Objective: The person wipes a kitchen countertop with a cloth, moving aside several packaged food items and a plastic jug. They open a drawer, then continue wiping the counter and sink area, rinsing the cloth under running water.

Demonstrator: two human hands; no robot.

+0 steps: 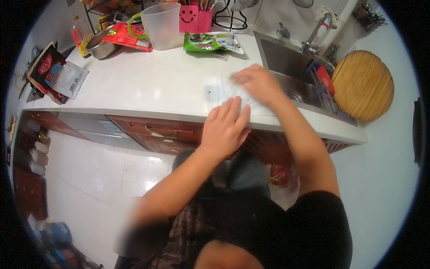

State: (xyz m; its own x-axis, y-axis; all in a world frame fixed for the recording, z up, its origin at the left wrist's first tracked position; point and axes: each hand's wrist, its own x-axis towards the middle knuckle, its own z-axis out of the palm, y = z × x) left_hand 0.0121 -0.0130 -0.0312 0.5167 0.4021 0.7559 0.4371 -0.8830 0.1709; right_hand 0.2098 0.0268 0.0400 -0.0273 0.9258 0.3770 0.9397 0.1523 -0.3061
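Observation:
A see-through plastic bag (216, 93) with pale bluish markings lies flat on the white countertop, near its front edge. My left hand (225, 127) reaches over that edge, fingers stretched out and fingertips resting on the bag's near side. Just beyond and to the right, my right hand (260, 84) is bent over the bag's far right part. Its fingers are curled together, slightly blurred; what they pinch, if anything, cannot be made out. Part of the bag is hidden beneath both hands.
Along the back stand a metal bowl (99, 46), a red packet (123, 36), a clear measuring jug (165, 28), a pink holder (189, 19) and a green packet (201, 42). Right are a sink (286, 58) and round slatted board (363, 85); left, an open pouch (47, 67).

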